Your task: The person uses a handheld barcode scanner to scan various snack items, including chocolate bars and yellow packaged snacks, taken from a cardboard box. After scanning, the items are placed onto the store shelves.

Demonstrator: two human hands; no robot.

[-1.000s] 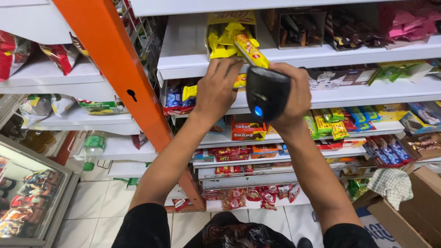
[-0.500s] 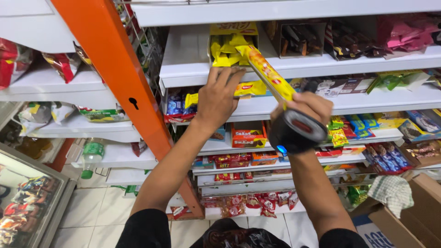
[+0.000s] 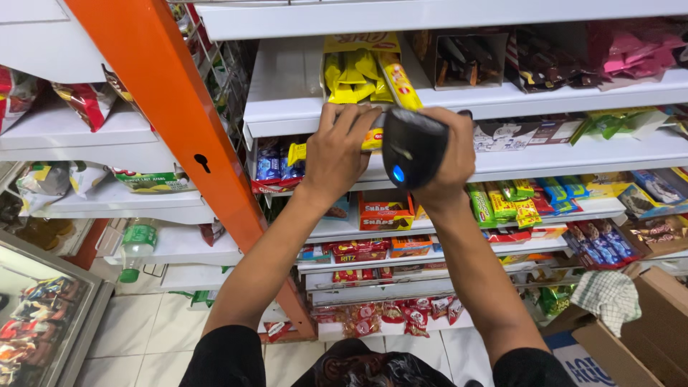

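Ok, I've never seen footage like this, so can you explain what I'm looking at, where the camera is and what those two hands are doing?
There is no machine here, only a person. The single camera sits on their head and looks down along both arms at white shop shelves stocked with snacks. The left hand rests on the shelf edge at a yellow snack bar, just below an open box of yellow snack bars. The right hand grips a black handheld scanner with a blue light glowing on it. An orange upright post stands to the left, and a cardboard box sits on the floor at lower right.
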